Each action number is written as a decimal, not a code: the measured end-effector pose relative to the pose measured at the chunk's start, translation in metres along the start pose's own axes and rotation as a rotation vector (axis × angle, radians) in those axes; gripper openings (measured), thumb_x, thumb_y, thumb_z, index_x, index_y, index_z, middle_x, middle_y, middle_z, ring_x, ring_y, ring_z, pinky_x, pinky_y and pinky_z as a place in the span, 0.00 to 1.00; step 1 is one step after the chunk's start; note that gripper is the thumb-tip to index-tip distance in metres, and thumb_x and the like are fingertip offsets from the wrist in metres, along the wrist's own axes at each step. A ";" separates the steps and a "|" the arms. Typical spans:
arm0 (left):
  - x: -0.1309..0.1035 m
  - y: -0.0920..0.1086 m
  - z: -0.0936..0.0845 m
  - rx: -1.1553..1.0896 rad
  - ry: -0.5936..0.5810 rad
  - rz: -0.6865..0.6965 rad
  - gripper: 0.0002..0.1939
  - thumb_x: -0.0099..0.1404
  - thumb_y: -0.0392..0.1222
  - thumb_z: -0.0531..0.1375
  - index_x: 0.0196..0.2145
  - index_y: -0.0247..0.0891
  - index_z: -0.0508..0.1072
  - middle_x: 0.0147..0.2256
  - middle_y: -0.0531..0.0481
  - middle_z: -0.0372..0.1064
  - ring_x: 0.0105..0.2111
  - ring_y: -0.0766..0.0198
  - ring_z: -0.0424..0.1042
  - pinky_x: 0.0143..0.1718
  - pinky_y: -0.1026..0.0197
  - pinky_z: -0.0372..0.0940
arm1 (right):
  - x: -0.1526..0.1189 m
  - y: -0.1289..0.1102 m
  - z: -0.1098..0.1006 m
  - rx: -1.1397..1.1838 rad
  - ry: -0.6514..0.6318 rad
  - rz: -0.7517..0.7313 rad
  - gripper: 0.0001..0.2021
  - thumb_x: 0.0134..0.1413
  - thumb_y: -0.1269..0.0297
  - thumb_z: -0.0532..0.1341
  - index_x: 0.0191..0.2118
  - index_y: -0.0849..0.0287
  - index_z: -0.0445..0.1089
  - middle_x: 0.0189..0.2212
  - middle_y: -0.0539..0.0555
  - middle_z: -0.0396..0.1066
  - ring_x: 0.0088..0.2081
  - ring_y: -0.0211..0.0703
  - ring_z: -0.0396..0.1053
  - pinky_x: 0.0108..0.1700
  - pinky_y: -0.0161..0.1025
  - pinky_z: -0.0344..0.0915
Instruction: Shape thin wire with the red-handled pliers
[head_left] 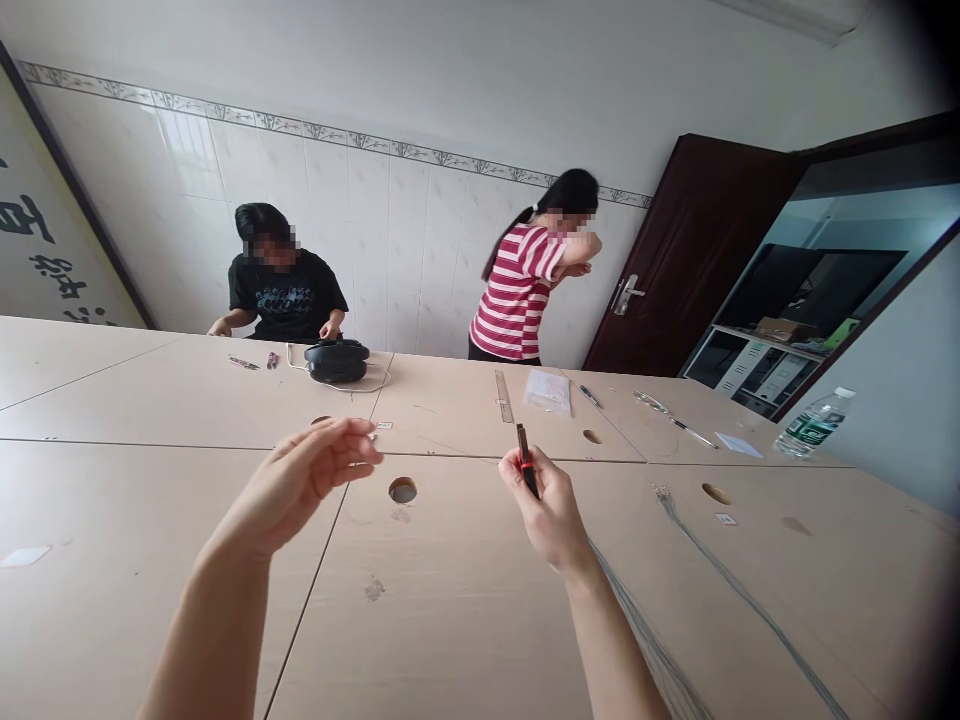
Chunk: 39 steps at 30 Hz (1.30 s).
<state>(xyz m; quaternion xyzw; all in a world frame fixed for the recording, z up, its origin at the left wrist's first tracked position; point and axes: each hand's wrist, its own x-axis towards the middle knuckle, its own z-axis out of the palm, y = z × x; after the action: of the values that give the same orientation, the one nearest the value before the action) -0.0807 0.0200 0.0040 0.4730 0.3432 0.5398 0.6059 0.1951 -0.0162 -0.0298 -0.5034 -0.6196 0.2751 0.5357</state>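
My right hand (546, 510) is closed around a slim dark pen-shaped tool (523, 450) with a red band, its narrow end pointing up and away from me. Above the table to the left, my left hand (311, 470) has its fingers loosely curved and apart. A tiny white piece (373, 437) shows by its fingertips; whether it touches them I cannot tell. Beyond my right forearm lies a bundle of thin grey wires (712, 560) with its ends gathered at the far tip. Another wire bundle (637, 610) runs partly hidden beside that forearm.
The jointed wooden table (450, 620) has round holes. On its far half are a black headset (337, 360) with a white cable, a clear ruler (503, 398), a plastic packet (547, 391), pens and a water bottle (814, 425). Two people are behind it, near a door (690, 240).
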 end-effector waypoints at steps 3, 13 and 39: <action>0.003 0.005 -0.025 -0.052 0.223 0.078 0.05 0.59 0.39 0.63 0.32 0.35 0.78 0.27 0.49 0.74 0.33 0.62 0.75 0.37 0.65 0.74 | 0.001 0.002 -0.002 -0.024 0.008 0.011 0.12 0.61 0.55 0.55 0.30 0.56 0.60 0.23 0.45 0.51 0.24 0.34 0.48 0.25 0.33 0.48; 0.004 0.004 -0.035 0.036 0.748 0.317 0.06 0.55 0.38 0.64 0.34 0.41 0.77 0.43 0.50 0.76 0.54 0.56 0.69 0.60 0.51 0.61 | -0.001 -0.003 0.000 -0.059 -0.038 -0.010 0.13 0.62 0.54 0.55 0.30 0.56 0.59 0.23 0.46 0.52 0.24 0.35 0.50 0.25 0.33 0.50; -0.022 -0.022 0.082 0.406 -0.279 -0.055 0.11 0.63 0.48 0.60 0.31 0.38 0.75 0.26 0.51 0.69 0.27 0.67 0.63 0.30 0.63 0.59 | -0.016 -0.027 0.008 -0.064 -0.151 -0.203 0.10 0.64 0.59 0.55 0.32 0.55 0.60 0.27 0.48 0.61 0.29 0.37 0.58 0.34 0.35 0.59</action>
<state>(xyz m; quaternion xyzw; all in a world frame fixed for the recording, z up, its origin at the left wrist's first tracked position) -0.0016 -0.0175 0.0076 0.6454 0.3704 0.3724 0.5545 0.1775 -0.0385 -0.0146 -0.4328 -0.7145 0.2367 0.4961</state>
